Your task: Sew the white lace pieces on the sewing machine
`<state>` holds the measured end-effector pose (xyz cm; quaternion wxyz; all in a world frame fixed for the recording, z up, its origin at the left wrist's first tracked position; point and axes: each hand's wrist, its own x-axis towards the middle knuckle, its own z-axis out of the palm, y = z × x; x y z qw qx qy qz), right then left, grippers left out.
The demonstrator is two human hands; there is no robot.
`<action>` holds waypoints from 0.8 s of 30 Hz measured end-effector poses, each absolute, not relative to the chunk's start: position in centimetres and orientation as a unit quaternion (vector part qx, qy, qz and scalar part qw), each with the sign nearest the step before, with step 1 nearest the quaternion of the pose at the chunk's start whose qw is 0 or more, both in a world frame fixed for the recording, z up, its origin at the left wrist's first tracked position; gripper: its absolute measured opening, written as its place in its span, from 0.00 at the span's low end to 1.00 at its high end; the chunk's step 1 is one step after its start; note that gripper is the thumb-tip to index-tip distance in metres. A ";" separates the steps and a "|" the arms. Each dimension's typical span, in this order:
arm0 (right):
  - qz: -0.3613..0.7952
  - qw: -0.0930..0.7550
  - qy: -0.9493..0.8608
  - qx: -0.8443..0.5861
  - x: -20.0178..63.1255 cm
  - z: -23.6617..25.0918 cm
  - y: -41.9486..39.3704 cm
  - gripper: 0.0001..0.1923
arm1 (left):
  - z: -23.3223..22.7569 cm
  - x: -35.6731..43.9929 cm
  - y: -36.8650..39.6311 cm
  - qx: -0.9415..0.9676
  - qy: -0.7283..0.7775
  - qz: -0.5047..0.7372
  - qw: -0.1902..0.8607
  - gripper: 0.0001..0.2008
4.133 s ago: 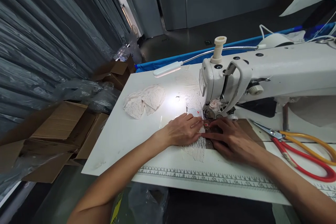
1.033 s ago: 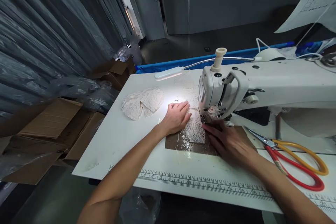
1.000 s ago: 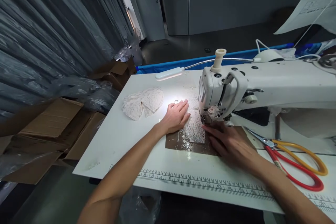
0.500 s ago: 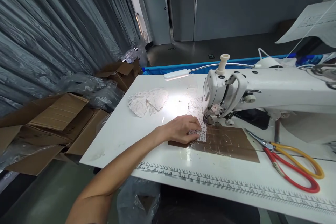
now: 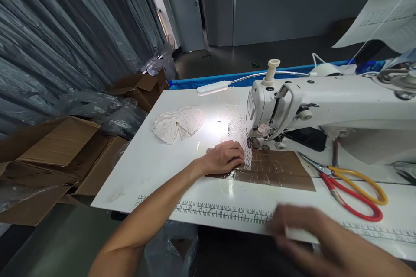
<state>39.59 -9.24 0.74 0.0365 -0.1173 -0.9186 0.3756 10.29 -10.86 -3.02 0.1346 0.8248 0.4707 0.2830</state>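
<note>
A narrow piece of white lace [image 5: 239,127] lies under the needle area of the white sewing machine [image 5: 276,108]. My left hand [image 5: 224,158], fingers curled and together, rests on the table and grips the lace at its left edge; the fingertips are partly hidden. Beneath hand and lace is a brown sheet [image 5: 276,169] with a shiny surface. My right hand [image 5: 295,225] is smeared by motion over the table's front edge, nearest the printed ruler scale [image 5: 227,214]. Whether it holds anything does not show.
Scissors [image 5: 351,186] with one red and one yellow handle lie at the right. White lace cups [image 5: 178,123] sit at the table's left, beneath a lamp [image 5: 212,88]. Open cardboard boxes [image 5: 61,143] stand left of the table.
My right hand has come into view at the lower right. My left hand's fingers have drawn back towards the lace's left edge and curled in. The camera view has shifted slightly.
</note>
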 end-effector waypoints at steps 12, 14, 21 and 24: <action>0.284 0.145 -0.921 -0.222 31.1 -2.5 -2.7 0.11 | -3.4 10.8 -11.0 0.827 0.465 0.315 0.016 0.09; 0.272 0.164 -0.917 -0.242 31.5 -2.6 -2.7 0.11 | -3.5 10.9 -11.0 0.820 0.465 0.334 0.003 0.07; 0.153 0.162 -0.962 -0.158 32.3 -3.9 -2.7 0.17 | -3.3 10.8 -10.8 0.798 0.448 0.402 0.004 0.03; 0.154 0.161 -0.964 -0.148 32.4 -4.0 -3.1 0.16 | -3.4 10.8 -10.8 0.818 0.436 0.375 0.005 0.03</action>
